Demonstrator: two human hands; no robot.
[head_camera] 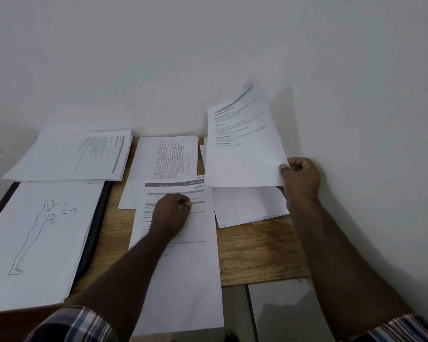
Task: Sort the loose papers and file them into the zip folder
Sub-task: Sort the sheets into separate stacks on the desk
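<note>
My right hand [299, 176] pinches the lower right corner of a printed sheet [242, 144] and holds it lifted and tilted above a small pile of white papers [247, 206] at the table's right. My left hand [171, 213] rests with curled fingers on the top of a printed page headed 3406 [183, 262] in the middle; whether it pinches the paper is unclear. A dark zip folder [97, 228] lies at the left, mostly covered by a sheet with a line drawing of a standing figure [40, 238].
A stack of printed sheets [72, 156] lies at the back left, and a page with a table [168, 159] at the back centre. The wooden table [257, 253] stands against a white wall [208, 58]. Its front edge ends over a tiled floor [282, 309].
</note>
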